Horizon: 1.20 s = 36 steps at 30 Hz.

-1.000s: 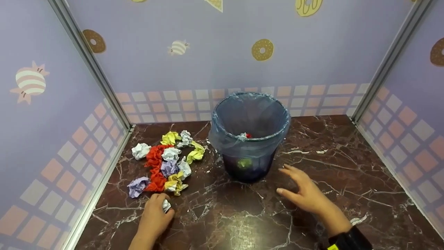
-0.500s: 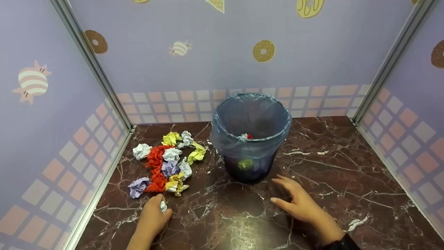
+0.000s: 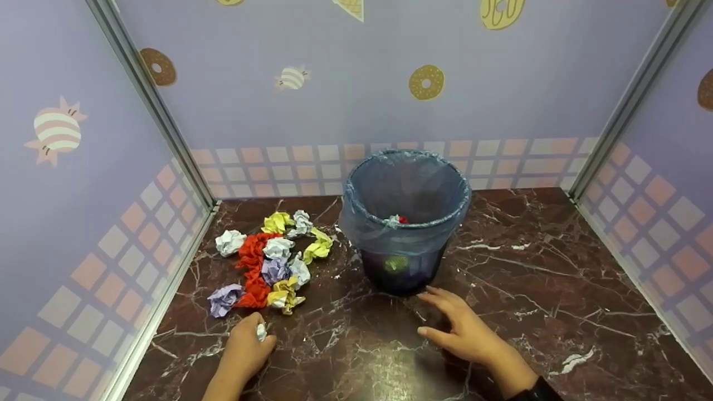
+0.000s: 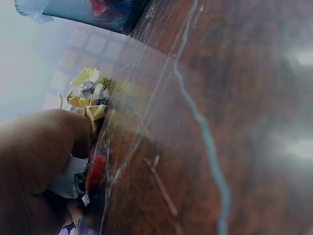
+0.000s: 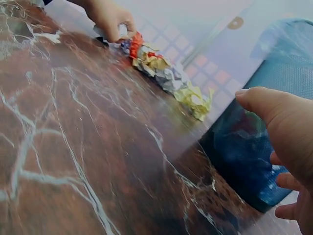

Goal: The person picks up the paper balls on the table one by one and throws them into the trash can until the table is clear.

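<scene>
My left hand (image 3: pixel 247 344) grips a crumpled white paper ball (image 3: pixel 261 332), low over the table in front of a paper pile; in the left wrist view the white paper (image 4: pixel 70 180) shows between thumb and fingers. My right hand (image 3: pixel 462 334) holds nothing, its fingers spread, near the front base of a dark mesh trash bin (image 3: pixel 404 273). A translucent blue bag (image 3: pixel 401 239) lines the bin and folds over its rim. White and red paper show inside, and a yellow-green piece shows through the mesh. Whether the right fingertips touch the bin I cannot tell.
Several crumpled papers lie left of the bin: red (image 3: pixel 253 292), purple (image 3: pixel 224 301), white (image 3: pixel 230 243), and yellow (image 3: pixel 317 246). The dark marbled table (image 3: pixel 535 312) is bounded by a patterned back wall (image 3: pixel 334 106) and side walls.
My right hand has moved left and slightly toward me, along the front of the bin. The left hand has shifted only slightly and keeps its grip on the white paper ball.
</scene>
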{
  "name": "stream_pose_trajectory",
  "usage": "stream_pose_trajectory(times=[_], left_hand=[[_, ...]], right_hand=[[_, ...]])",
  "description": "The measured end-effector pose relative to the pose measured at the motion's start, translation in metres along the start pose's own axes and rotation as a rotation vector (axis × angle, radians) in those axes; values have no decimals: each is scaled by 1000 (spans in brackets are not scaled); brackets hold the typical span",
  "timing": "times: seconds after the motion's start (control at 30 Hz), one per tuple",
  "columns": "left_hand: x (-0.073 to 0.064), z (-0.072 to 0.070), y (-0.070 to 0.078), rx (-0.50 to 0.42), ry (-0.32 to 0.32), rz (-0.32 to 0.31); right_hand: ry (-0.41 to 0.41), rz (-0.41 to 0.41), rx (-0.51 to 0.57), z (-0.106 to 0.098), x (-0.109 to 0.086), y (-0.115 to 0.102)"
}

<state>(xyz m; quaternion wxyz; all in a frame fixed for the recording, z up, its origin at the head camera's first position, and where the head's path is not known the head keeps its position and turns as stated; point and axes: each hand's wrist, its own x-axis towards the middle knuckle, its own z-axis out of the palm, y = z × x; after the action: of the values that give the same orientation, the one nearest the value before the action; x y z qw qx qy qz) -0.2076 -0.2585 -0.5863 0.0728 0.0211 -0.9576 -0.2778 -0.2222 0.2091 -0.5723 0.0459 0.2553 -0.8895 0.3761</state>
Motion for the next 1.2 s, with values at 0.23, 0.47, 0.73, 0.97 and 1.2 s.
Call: stream_pose_trajectory(times=[0.23,0.47,0.73,0.97,1.2], left_hand=[[-2,-1,-2,15,19,6],[3,-16,17,7,42,55],[32,-44,73,9,68,202],[64,-70,134,6,74,283],[97,-103,194,-21,-20,315]], right_hand=[[-15,-25,-3,7,5,-5],[-75,-88,-79,-7,17,-18],[-88,-108,-188,-47,27,-33],[-26,-72,-228,-80,15,-29],[48,13,-217,-112,-4,-17]])
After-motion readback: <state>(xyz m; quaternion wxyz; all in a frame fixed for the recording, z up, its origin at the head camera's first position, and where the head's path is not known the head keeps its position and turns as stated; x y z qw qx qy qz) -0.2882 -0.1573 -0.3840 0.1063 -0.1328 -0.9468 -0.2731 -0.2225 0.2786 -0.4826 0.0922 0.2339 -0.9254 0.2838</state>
